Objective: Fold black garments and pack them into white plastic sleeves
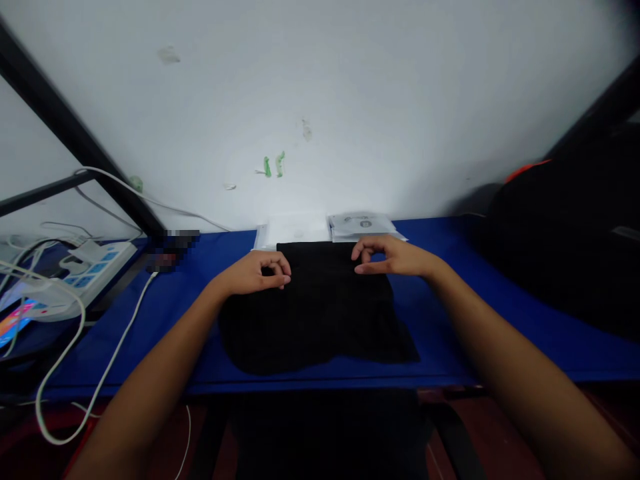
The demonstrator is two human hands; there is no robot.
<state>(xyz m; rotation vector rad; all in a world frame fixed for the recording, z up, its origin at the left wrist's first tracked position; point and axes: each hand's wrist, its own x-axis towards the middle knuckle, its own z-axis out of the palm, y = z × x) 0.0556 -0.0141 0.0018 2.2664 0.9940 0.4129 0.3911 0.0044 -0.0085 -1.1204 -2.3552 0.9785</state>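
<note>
A piece of black cloth (320,313) lies spread on the blue tabletop, its lower edge uneven and its right bottom corner pointed. My left hand (260,272) is over the cloth's upper left side, fingers loosely curled and the thumb close to the fingertips, with nothing visible between them. Over the upper right side is my right hand (383,256), its thumb and bent fingers a little apart and holding nothing. Whether either hand touches the fabric is hard to tell. Both hands cover parts of the cloth's side edges.
Behind the cloth, white packets (365,225) lie against the wall. At left are a power strip (95,273), tangled white cables, a lit screen (17,323) and a pixelated dark item (173,250). A large black object (570,233) takes up the right side.
</note>
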